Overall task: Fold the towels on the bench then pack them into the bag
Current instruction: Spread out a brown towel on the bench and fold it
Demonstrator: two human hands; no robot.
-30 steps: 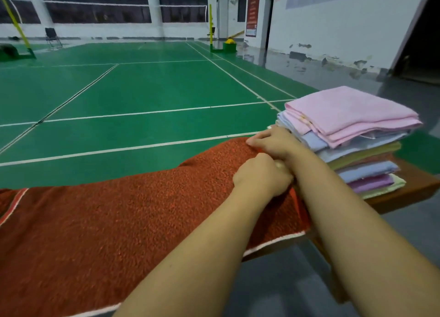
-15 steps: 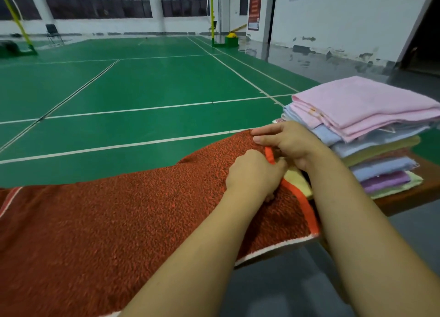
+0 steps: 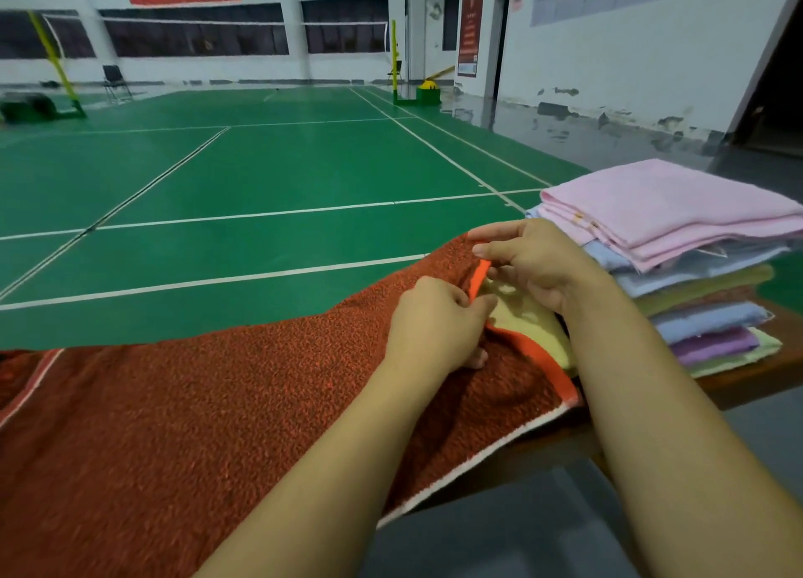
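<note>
A large rust-red towel (image 3: 182, 425) with an orange border lies spread along the wooden bench (image 3: 747, 373). At its right end my left hand (image 3: 434, 323) grips the orange edge, fingers curled into the cloth. My right hand (image 3: 530, 260) pinches the same edge a little further back and lifts it. A pale yellow towel (image 3: 534, 330) shows underneath the raised edge. To the right stands a stack of folded towels (image 3: 695, 273) with a pink one (image 3: 669, 203) on top. No bag is in view.
The bench's front edge runs below the red towel, with grey floor (image 3: 499, 534) in front of it. Beyond the bench lies a green badminton court (image 3: 260, 177) with net posts (image 3: 394, 60) and a chair (image 3: 114, 80) far back. A white wall stands at right.
Both hands have peeled the red towel's right edge up and leftward off the stack's side. The orange border and the yellow towel beneath have come into sight.
</note>
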